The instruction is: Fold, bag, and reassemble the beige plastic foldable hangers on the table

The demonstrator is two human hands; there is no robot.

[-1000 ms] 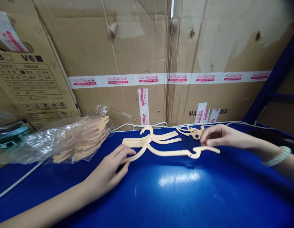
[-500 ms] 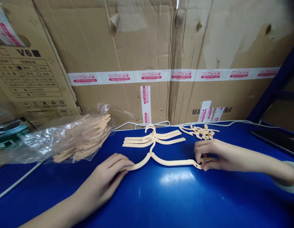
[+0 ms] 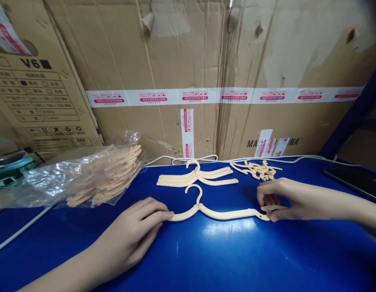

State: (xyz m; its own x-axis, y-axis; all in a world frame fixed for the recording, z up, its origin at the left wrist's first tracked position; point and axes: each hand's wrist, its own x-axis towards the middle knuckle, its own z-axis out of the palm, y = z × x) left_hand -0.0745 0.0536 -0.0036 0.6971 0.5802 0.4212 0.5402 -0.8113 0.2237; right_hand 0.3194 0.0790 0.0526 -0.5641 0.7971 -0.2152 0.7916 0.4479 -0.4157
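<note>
A cream plastic folding clothes hanger (image 3: 227, 214) lies on the blue table, arms spread and hook pointing away from me. My left hand (image 3: 142, 227) pinches the end of its left arm between thumb and fingers, hiding the tip. At the other end, my right hand (image 3: 277, 200) grips a thin curved cream piece (image 3: 267, 213) that meets the tip of the right arm. A small hole shows near that joint. Just behind lie several similar hangers (image 3: 178, 179), stacked with their hooks together.
Small loose cream pieces (image 3: 257, 168) lie in a pile at the back right. A clear plastic bag (image 3: 84, 174) of cream parts is on the left, by a jar (image 3: 13, 170). Cardboard boxes (image 3: 163, 125) stand behind a white cable (image 3: 163, 158). A dark flat device (image 3: 355, 182) sits far right.
The hanger has come nearer to me and shifted right, so its hook is now apart from the stack. Both hands kept hold; my right hand moved right along with it.
</note>
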